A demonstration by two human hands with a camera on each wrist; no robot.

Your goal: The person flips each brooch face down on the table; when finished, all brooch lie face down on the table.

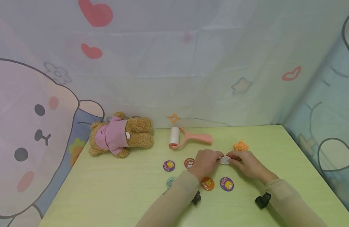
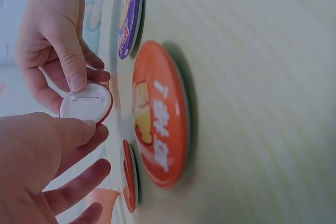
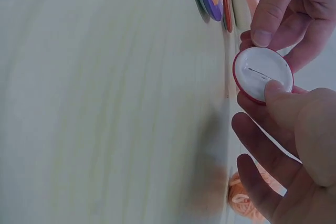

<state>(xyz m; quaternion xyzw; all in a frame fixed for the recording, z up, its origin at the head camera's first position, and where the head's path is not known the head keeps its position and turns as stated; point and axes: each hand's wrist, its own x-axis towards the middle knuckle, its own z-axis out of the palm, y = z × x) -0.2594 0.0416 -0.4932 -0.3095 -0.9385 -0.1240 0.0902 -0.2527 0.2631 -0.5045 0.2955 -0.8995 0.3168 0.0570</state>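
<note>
A round pin-back button badge (image 1: 225,160) is held up between both hands over the right half of the table. Its white back, with a metal pin across it, shows in the left wrist view, and a red edge runs round it (image 3: 262,73). My left hand (image 1: 206,163) pinches one side between thumb and fingers. From the opposite side, my right hand (image 1: 248,164) pinches it too, its thumb near the pin. Below the hands lie an orange badge (image 1: 207,183) and a purple badge (image 1: 226,184), printed faces up.
Further left lie another purple badge (image 1: 169,165), a red badge (image 1: 188,162) and a green badge (image 1: 170,182), partly covered by my left arm. A pink-handled lint roller (image 1: 198,138), a teddy bear (image 1: 115,135) and an orange yarn bundle (image 1: 241,146) are farther back.
</note>
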